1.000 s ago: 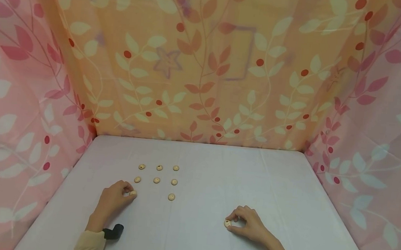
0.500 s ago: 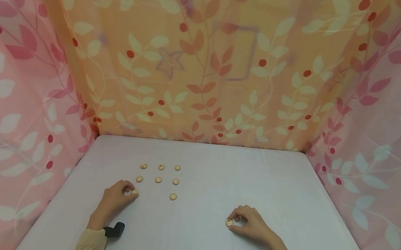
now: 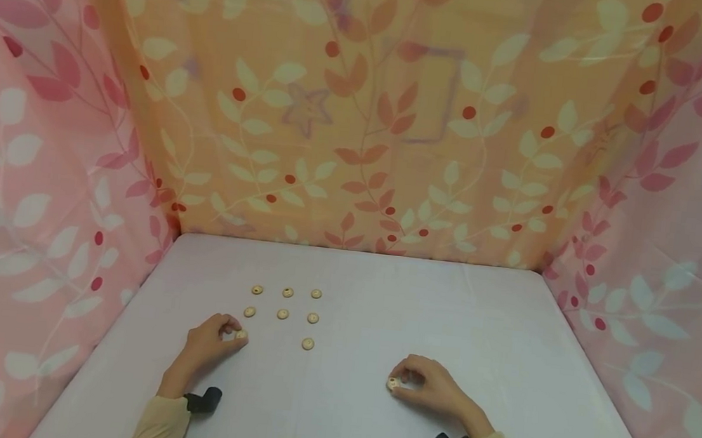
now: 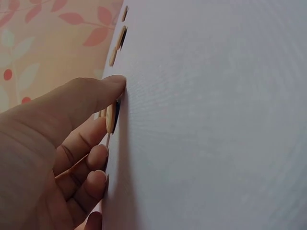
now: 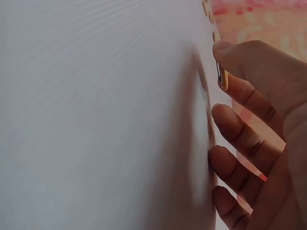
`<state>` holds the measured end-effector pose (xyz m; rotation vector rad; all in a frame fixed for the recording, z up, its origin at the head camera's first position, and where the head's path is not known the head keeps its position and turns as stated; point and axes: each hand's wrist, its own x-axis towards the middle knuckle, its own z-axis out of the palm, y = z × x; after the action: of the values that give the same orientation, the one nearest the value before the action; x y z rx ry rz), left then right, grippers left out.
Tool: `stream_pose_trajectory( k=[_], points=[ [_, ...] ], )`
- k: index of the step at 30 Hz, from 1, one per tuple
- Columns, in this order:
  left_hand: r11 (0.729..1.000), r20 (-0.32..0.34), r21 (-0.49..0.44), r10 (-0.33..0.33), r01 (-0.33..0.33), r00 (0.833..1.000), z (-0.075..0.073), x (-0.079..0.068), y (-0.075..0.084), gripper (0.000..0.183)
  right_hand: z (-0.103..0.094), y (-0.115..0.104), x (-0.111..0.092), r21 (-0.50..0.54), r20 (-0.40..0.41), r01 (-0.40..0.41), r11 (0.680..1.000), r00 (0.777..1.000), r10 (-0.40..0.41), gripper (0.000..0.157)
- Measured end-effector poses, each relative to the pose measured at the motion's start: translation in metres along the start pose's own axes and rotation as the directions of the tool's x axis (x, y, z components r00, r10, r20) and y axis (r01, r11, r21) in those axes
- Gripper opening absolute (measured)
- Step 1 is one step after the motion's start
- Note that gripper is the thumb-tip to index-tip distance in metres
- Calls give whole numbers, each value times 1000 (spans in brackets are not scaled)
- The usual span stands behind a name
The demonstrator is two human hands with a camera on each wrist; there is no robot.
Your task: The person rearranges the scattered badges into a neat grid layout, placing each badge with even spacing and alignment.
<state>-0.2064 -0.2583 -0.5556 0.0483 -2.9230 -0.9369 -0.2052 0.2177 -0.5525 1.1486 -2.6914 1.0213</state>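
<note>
At the left of the table, my left hand has its thumb and index finger on either side of a small round wooden disc, pinching it at the tabletop. The left wrist view shows that disc partly hidden by the thumb. My right hand, right of centre, pinches another wooden disc by its edges. In the right wrist view this disc stands out below the thumb tip, with a shadow on the cloth beside the hand. Several matching discs lie in rows beyond my left hand.
A lone disc lies in the nearest row, right of my left hand. White cloth covers the table. A patterned orange curtain hangs behind it, with pink curtains at both sides.
My right hand has moved a little left and away from me with its disc. The left hand stays at its disc, and the head view has shifted slightly.
</note>
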Motion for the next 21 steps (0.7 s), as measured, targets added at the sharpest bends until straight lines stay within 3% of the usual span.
stream_pose_trajectory(
  k=[11,21],
  points=[
    [1000,-17,2,-3,3,1000,2,0,0,31,14,-20,43,35,0,47,998,999,-47,24],
    [999,-75,-12,29,-30,997,7,0,-5,29,34,-42,84,110,20,57,992,998,-59,24]
  ],
)
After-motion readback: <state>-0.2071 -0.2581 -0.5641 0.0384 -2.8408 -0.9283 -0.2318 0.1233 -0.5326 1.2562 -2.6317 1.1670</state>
